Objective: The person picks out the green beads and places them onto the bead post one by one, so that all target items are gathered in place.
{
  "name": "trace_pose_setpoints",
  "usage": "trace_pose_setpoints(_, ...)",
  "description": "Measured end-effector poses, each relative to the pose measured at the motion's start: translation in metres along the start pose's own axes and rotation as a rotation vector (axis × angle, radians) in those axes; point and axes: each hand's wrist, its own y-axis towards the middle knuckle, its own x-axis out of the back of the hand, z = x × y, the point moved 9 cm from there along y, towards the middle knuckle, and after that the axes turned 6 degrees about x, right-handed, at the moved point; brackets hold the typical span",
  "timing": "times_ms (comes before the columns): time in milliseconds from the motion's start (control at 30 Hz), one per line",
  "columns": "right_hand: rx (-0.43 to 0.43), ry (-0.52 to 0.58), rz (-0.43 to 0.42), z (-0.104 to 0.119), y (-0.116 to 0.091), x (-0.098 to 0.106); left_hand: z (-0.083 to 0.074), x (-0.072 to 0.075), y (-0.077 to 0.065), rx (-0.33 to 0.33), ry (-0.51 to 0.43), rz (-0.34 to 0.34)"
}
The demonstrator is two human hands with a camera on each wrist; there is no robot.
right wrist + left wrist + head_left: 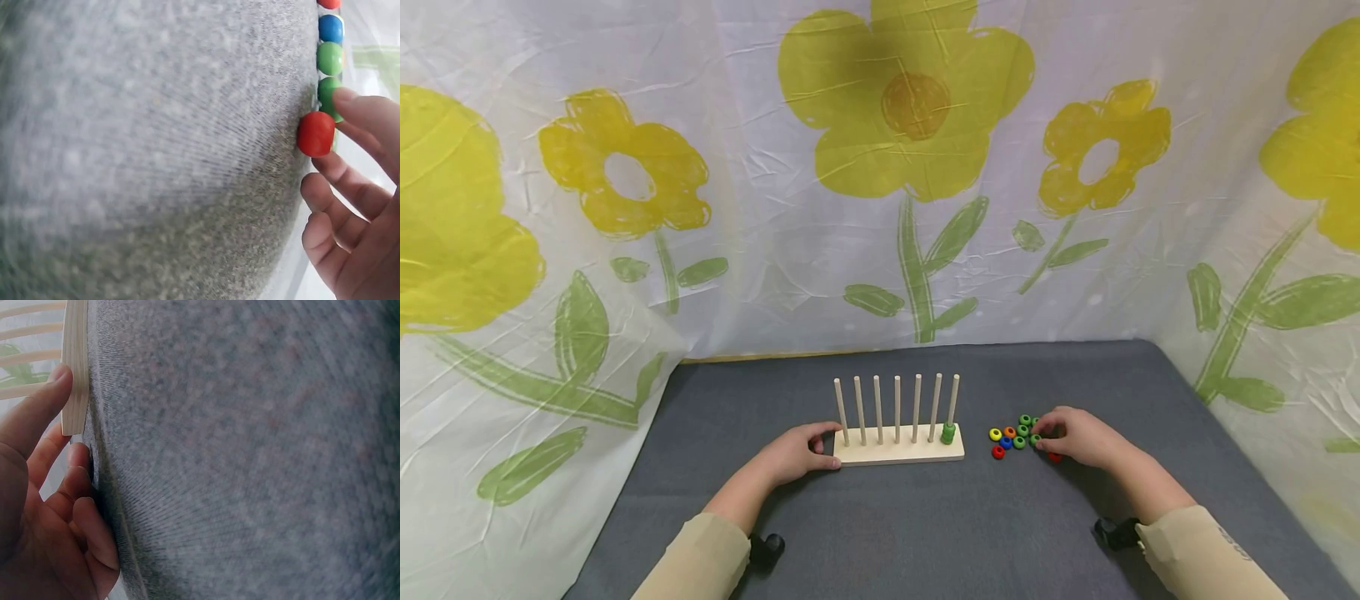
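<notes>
A pale wooden peg board with a row of upright pegs stands on the table, green beads stacked low on its rightmost peg. My left hand grips the board's left end, thumb on the front edge and fingers behind. In the left wrist view the thumb presses the wooden base near its corner. To the right, my right hand pinches a green bead at the edge of a bead cluster, thumb on its near side. Just beside those fingers sits a red bead, partly under the hand in the head view.
Loose beads lie between board and right hand: yellow, orange, blue, red and several green ones. Dark grey cloth covers the table. A flower-printed curtain hangs behind and along both sides.
</notes>
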Motion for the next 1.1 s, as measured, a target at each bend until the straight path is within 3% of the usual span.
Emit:
trace_pose_setpoints(333, 0.010, 0.043, -0.014, 0.006, -0.003, 0.006, 0.001, 0.000, 0.000, 0.000, -0.002, 0.008)
trace_pose_setpoints(1100, 0.104, 0.001, -0.120, 0.040, 0.004, 0.025, 0.001, 0.000, 0.002, 0.001, 0.012, -0.005)
